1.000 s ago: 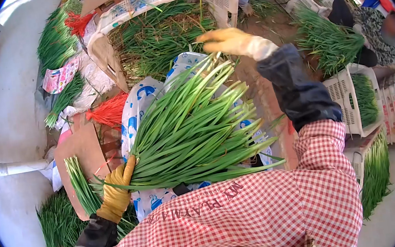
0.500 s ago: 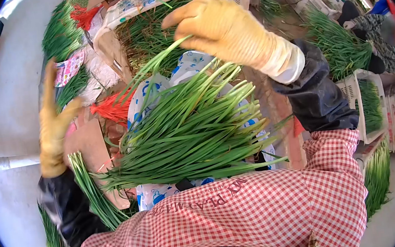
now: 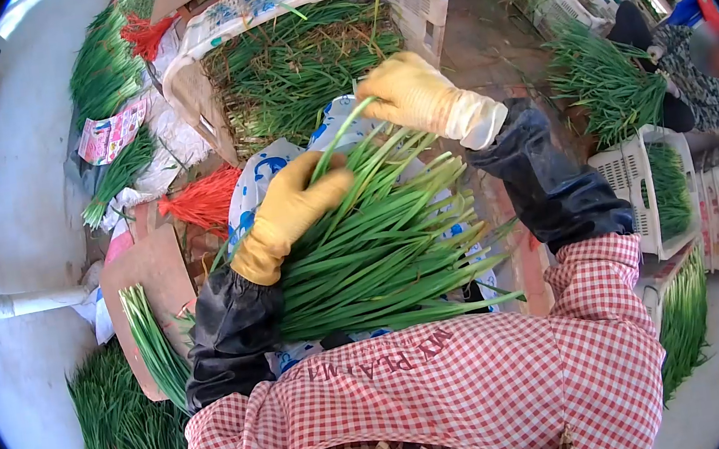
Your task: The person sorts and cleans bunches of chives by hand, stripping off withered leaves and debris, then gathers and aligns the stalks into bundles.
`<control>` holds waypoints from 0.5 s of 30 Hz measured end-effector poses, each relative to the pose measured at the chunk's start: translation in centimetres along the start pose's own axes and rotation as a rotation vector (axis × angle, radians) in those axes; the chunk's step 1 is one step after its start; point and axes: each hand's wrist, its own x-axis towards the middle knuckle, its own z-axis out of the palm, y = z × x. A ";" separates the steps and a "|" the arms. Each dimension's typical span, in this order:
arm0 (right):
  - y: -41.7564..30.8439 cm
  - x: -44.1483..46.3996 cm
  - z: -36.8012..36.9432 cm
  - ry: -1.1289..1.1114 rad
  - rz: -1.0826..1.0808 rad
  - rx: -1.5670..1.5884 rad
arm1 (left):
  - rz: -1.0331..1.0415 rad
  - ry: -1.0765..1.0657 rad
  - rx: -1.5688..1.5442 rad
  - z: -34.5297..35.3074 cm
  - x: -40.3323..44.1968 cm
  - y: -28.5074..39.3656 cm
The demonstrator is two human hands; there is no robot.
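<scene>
A loose pile of green Chinese chives (image 3: 380,249) lies across my lap on a white cloth with blue prints (image 3: 257,179). In its yellow glove, my right hand (image 3: 416,96) pinches the pale ends of a few chive stalks above the far side of the pile. My left hand (image 3: 295,210), also gloved in yellow, has come onto the left part of the pile. Its thumb and fingers curl around the leafy length of those same stalks, and the palm is hidden.
A white plastic crate (image 3: 181,89) of chive trimmings stands ahead. To the left are red ties (image 3: 204,203), a brown board (image 3: 118,272) with a small chive bunch (image 3: 151,335), and more bundles on the floor. On the right, a person (image 3: 690,67) sits near chives and another crate (image 3: 631,169).
My left hand has swung in from the far left, where it was spread open, to the stalks. My right hand has come lower and nearer, still pinching chives.
</scene>
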 end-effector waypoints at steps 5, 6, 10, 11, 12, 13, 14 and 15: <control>-0.1 0.6 -2.6 -0.238 0.300 0.274 | 0.046 0.239 -0.156 -0.8 1.5 -3.0; 0.1 0.6 -2.7 -0.478 0.359 0.315 | 0.059 0.265 -0.239 -1.1 1.8 -3.5; 0.4 0.0 0.1 -0.402 0.254 0.445 | 0.130 0.246 0.052 -0.7 2.7 -4.1; -0.1 0.4 -0.7 -0.241 0.155 0.283 | 0.176 0.254 0.296 -0.1 2.8 -3.4; -0.7 0.7 -1.5 -0.081 0.056 0.120 | 0.156 0.299 0.323 0.5 2.9 -2.4; -1.1 1.0 -2.5 -0.040 -0.003 0.107 | 0.114 0.292 0.288 0.5 3.6 -2.7; -1.2 1.0 -2.6 -0.036 -0.005 0.106 | 0.072 0.285 0.253 0.5 4.2 -3.0; -1.4 0.9 -2.6 0.127 0.036 0.117 | 0.075 0.288 0.255 0.3 4.3 -3.2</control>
